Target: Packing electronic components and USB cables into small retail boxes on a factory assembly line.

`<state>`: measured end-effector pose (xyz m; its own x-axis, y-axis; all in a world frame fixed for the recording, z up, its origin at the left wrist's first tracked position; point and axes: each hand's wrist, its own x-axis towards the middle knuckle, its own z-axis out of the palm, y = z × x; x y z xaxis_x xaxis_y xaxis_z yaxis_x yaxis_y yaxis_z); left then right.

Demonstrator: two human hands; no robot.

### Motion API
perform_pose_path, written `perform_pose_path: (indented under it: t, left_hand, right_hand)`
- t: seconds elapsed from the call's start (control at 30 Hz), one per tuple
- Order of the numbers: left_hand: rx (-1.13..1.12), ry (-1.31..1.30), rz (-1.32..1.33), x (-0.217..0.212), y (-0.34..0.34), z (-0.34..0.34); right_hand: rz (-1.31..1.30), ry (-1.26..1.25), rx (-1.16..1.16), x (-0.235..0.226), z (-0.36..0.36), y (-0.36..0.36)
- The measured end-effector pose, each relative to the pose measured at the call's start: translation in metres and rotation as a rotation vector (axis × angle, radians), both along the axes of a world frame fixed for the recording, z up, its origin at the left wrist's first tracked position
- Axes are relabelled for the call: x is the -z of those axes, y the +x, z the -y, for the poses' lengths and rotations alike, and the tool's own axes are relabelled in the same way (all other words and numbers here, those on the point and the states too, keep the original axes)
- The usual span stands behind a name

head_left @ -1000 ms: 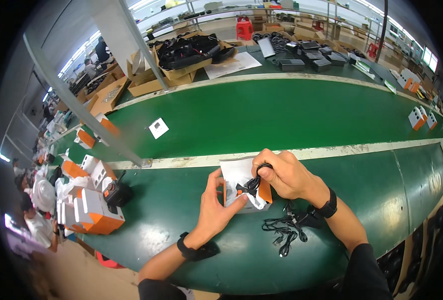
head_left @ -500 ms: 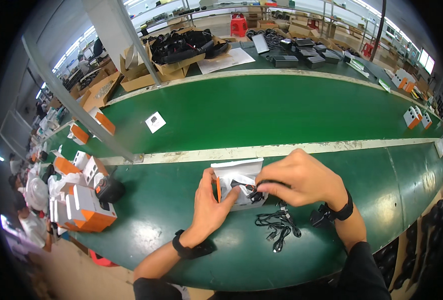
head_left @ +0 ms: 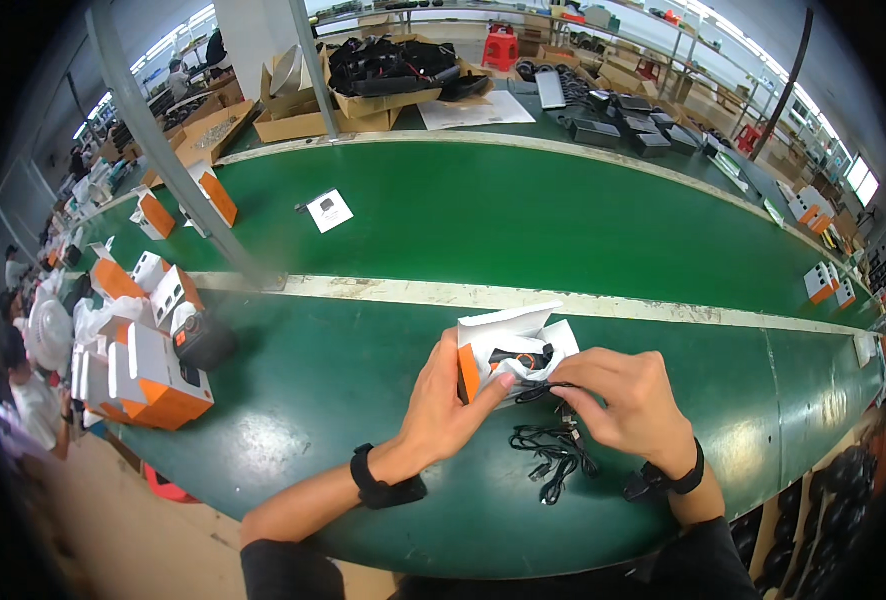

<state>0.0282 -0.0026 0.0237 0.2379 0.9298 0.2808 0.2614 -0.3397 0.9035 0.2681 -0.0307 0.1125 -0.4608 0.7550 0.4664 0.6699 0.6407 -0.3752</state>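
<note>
My left hand [head_left: 441,412] is wrapped round the left side of an open white-and-orange carton [head_left: 470,372], its thumb at the near edge. Inside, a black item with orange trim [head_left: 523,358] lies in white wrapping. At the carton's near right corner my right hand [head_left: 628,408] pinches a black cable [head_left: 537,393] between thumb and fingers. Part of that cable is hidden by the fingers. Just below, coiled black cables [head_left: 555,455] with plugs lie on the green bench [head_left: 363,370]. Both wrists wear black bands.
Several white-and-orange cartons [head_left: 168,385] stand at the left beside a dark rounded device [head_left: 203,340]. Beyond the pale ledge [head_left: 413,290], a white leaflet [head_left: 330,211] lies on a green belt [head_left: 523,220]. A metal post [head_left: 168,150] rises at the left.
The carton now sits farther right in view and is tilted. My right hand has come down to its near corner with the cable. The view itself has also shifted.
</note>
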Motion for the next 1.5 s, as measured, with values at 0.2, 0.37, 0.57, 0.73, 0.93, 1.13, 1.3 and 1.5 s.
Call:
perform_pose_path:
  t: [0.2, 0.37, 0.57, 0.73, 0.93, 1.13, 1.3, 1.5]
  left_hand:
    - [0.085, 0.022, 0.121, -0.015, -0.005, 0.001]
    - [-0.005, 0.175, -0.07, -0.034, -0.002, -0.001]
    - [-0.129, 0.131, -0.04, -0.041, 0.008, -0.001]
    - [-0.112, 0.062, 0.034, -0.032, 0.012, -0.009]
    - [-0.162, -0.19, 0.324, -0.029, 0.028, -0.002]
    - [-0.23, -0.109, 0.37, -0.023, 0.038, 0.004]
    - [-0.322, -0.075, 0.345, -0.025, 0.046, 0.005]
    - [-0.31, -0.084, 0.291, -0.024, 0.047, 0.003]
  right_hand:
    - [-0.267, -0.054, 0.067, 0.026, -0.001, -0.018]
    - [-0.003, 0.256, 0.179, 0.051, -0.005, -0.025]
    - [-0.46, 0.189, 0.211, 0.066, -0.008, -0.032]
    - [-0.461, 0.217, 0.054, 0.077, -0.013, -0.015]
    - [-0.503, 0.206, -0.02, 0.08, -0.014, -0.013]
    - [-0.418, 0.265, -0.087, 0.08, -0.01, -0.011]
    - [-0.405, 0.275, -0.071, 0.078, -0.01, -0.011]
    - [-0.3, 0.258, -0.074, 0.076, -0.012, -0.008]
